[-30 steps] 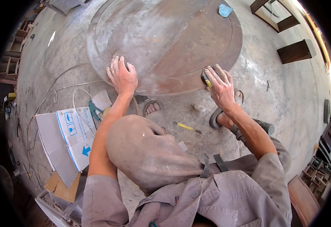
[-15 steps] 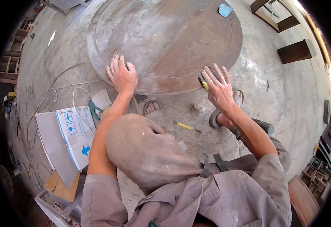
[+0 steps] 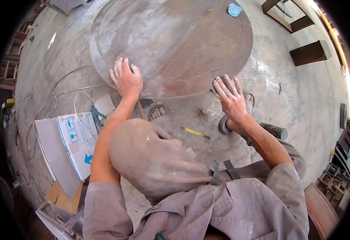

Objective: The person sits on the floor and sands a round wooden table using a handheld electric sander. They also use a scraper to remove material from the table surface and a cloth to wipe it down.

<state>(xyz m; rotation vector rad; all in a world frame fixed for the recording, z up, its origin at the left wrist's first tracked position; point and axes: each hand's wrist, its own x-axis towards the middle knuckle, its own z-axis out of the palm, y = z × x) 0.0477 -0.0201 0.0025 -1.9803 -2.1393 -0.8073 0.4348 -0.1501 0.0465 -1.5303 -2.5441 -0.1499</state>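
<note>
A large round wooden tabletop (image 3: 175,48), brown with pale dust smeared over it, lies in front of me. My left hand (image 3: 127,82) rests on its near left rim, fingers spread and holding nothing. At the near right rim, my right hand (image 3: 231,96) covers a dark sanding block (image 3: 213,85) with a yellow edge, the fingers stretched over it. The palm hides most of this block. A light blue crumpled piece (image 3: 235,10) lies at the tabletop's far right.
A yellow utility knife (image 3: 196,133) and a small clear bottle (image 3: 208,112) are on the concrete floor near my feet. At left are flattened cardboard (image 3: 77,134), a green tool (image 3: 97,117) and a loose cable (image 3: 47,102). A dark wooden block (image 3: 309,55) stands at right.
My right hand has slid a little toward me with the sanding block at the tabletop's rim. The left hand stays at its place on the rim. The whole view has shifted slightly.
</note>
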